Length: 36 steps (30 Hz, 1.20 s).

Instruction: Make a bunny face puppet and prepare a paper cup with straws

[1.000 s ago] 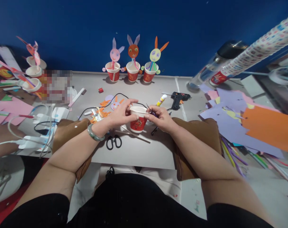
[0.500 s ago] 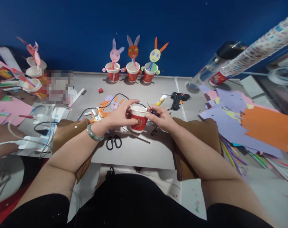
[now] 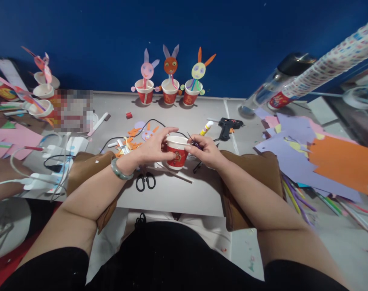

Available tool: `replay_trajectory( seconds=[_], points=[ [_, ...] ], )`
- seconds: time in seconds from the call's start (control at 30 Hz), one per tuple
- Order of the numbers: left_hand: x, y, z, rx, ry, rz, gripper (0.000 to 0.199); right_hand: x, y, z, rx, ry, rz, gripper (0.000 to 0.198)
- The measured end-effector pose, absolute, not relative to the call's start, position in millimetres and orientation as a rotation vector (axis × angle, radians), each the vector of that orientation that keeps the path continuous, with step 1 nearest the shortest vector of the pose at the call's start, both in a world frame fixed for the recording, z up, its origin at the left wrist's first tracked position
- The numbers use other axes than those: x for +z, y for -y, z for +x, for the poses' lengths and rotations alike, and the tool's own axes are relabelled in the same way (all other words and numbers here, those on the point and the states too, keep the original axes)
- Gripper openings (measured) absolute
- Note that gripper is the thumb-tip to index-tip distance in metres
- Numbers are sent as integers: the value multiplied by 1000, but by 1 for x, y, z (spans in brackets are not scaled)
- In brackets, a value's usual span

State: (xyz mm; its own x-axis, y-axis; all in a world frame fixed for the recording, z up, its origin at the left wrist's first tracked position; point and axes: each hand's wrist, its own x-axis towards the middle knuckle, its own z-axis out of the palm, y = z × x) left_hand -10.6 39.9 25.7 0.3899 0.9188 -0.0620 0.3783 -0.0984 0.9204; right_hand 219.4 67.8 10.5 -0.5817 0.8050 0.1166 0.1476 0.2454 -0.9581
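At my far left, pink paper [image 3: 22,139] lies in front of a few paper cups [image 3: 43,92], and a white power strip [image 3: 76,146] sits just left of a brown pad [image 3: 88,163]. My left forearm crosses that pad, a green bangle [image 3: 122,169] on the wrist. Orange paper scraps [image 3: 132,141] lie just beyond it. My left hand [image 3: 153,147] curves around the side of a red paper cup [image 3: 179,158], its thumb across the front. Black-handled scissors [image 3: 146,180] lie on the worktop [image 3: 171,198], nearer me. The cup is upright between my hands; I can't tell whether its base touches down. Behind it, three rabbit cups [image 3: 170,97] stand against the blue wall [image 3: 111,40]. My right hand [image 3: 207,151] touches the cup near the rim and also grips a thin dark tool [image 3: 196,144], largely hidden by my fingers. Past it come a yellow glue stick [image 3: 206,128], a black glue gun [image 3: 226,128], a clear bottle [image 3: 262,89], purple paper [image 3: 288,157] and an orange sheet [image 3: 344,161].
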Motion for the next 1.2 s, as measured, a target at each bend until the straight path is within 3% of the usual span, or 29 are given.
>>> replay_trajectory(
  seconds=[0.83,1.2],
  points=[
    [17,-42,-13,788,-1152,1735,72,10,-67,218,1338,1931,-831,42],
    [20,-39,-11,733,-1096,1779,88,10,-67,217,1306,1904,-845,45]
  ],
)
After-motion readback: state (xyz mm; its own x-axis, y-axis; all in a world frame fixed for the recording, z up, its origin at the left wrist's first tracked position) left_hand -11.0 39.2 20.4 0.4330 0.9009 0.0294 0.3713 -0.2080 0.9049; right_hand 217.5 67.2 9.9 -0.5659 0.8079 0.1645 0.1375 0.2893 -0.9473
